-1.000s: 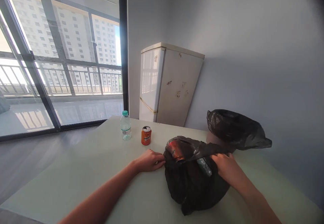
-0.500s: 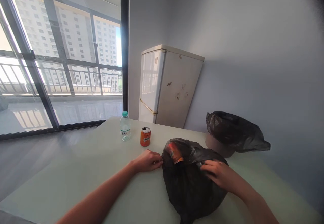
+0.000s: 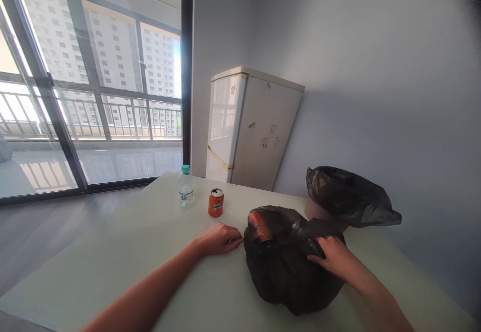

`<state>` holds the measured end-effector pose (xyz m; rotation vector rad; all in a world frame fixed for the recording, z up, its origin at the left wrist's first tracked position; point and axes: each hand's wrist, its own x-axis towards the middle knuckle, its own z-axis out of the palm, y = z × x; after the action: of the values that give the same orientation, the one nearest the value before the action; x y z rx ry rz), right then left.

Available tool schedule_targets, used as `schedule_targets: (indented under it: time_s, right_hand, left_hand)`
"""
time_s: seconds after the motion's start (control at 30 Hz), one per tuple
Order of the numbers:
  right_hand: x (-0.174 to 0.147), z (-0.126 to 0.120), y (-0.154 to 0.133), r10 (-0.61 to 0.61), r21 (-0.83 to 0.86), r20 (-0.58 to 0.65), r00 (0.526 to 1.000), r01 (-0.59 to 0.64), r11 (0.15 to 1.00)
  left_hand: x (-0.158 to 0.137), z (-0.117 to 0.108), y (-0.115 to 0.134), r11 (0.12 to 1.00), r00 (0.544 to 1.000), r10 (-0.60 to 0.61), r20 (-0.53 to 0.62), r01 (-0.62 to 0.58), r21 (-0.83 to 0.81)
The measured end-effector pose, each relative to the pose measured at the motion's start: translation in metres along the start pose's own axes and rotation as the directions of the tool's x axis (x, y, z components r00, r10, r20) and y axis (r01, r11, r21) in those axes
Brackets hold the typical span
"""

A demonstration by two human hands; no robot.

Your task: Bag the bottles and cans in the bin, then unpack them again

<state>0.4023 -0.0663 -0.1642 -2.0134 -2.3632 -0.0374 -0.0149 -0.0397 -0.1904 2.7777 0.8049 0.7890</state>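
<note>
A black plastic bag (image 3: 293, 282) lies spread with its mouth toward the back, in front of me on the table. In its mouth an orange drink can (image 3: 259, 226) rests tilted, partly covered by thin plastic. My left hand (image 3: 221, 238) is on the table at the bag's left edge, its curled fingertips pinched at the rim. My right hand (image 3: 332, 257) grips the bag's right side, its fingers hidden in the folds and the thumb outside. A second orange can (image 3: 215, 203) stands upright and opened behind my left hand. Beside it is a clear bottle (image 3: 185, 189) with a green cap.
Another black bag (image 3: 345, 192) covers the top of a bin-like container at the table's back right. The pale table (image 3: 112, 267) ends near a white refrigerator (image 3: 259, 131). Sliding glass doors (image 3: 93, 86) are on the left.
My right hand has moved a little to the right, drawing the bag that way, and its fingers are deeper in the plastic. The can in the bag has shifted slightly right. My left hand stays put.
</note>
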Motion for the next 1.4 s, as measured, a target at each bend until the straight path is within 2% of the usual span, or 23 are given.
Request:
schedule_targets:
  time_s: [0.23,0.4,0.57,0.67,0.73,0.8,0.9,0.97,1.03,1.13,1.23,1.3,1.4]
  right_hand:
    - [0.005,0.013,0.005,0.186,0.062,0.074,0.98,-0.19,0.98]
    - [-0.002,0.016,0.004,0.094,0.198,0.199,0.975,-0.134,0.971]
    - [-0.012,0.016,-0.001,0.079,0.209,0.236,0.968,-0.13,0.969]
    - [-0.008,0.01,-0.005,0.089,0.205,0.121,0.989,-0.113,0.972]
    - [-0.002,0.001,-0.007,0.128,0.205,-0.038,0.991,-0.118,0.972]
    - [0.003,-0.009,-0.01,0.137,0.237,-0.21,0.968,-0.086,0.968]
    - [0.002,-0.027,-0.017,0.123,0.355,-0.467,0.876,0.058,0.933]
    - [-0.004,-0.036,-0.022,0.171,0.434,-0.578,0.798,0.123,0.893]
    - [-0.011,-0.043,-0.028,0.214,0.473,-0.645,0.734,0.163,0.866]
    - [-0.018,-0.049,-0.033,0.204,0.442,-0.749,0.631,0.245,0.863]
    - [-0.02,-0.05,-0.036,0.17,0.408,-0.808,0.564,0.327,0.853]
    - [-0.021,-0.05,-0.038,0.143,0.403,-0.813,0.565,0.367,0.838]
    - [-0.02,-0.05,-0.041,0.103,0.437,-0.76,0.642,0.386,0.812]
  left_hand:
    - [-0.001,0.005,-0.004,1.0,1.0,0.011,0.001,-0.011,0.027]
    - [0.0,0.002,-0.001,1.0,1.0,0.012,0.011,-0.012,0.01]
    - [0.0,-0.001,0.001,1.0,1.0,0.002,0.015,-0.002,0.017]
    - [0.0,0.0,0.0,1.0,1.0,0.0,0.02,0.0,0.018]
    - [-0.001,0.0,0.0,1.0,1.0,0.002,0.02,-0.002,0.009]
    - [-0.001,0.0,0.001,1.0,1.0,0.008,0.026,-0.008,-0.01]
    - [0.0,-0.001,0.002,0.999,0.999,0.017,0.032,-0.016,-0.032]
    - [0.0,-0.002,0.003,0.999,0.999,0.02,0.035,-0.019,-0.032]
    - [0.0,-0.002,0.003,0.999,0.999,0.022,0.041,-0.021,-0.031]
    - [0.0,-0.004,0.003,0.999,0.998,0.022,0.054,-0.02,-0.042]
    - [0.0,-0.006,0.004,0.998,0.998,0.019,0.064,-0.015,-0.058]
    - [0.0,-0.007,0.004,0.998,0.998,0.015,0.068,-0.011,-0.065]
    - [0.0,-0.008,0.005,0.998,0.997,0.015,0.082,-0.01,-0.07]
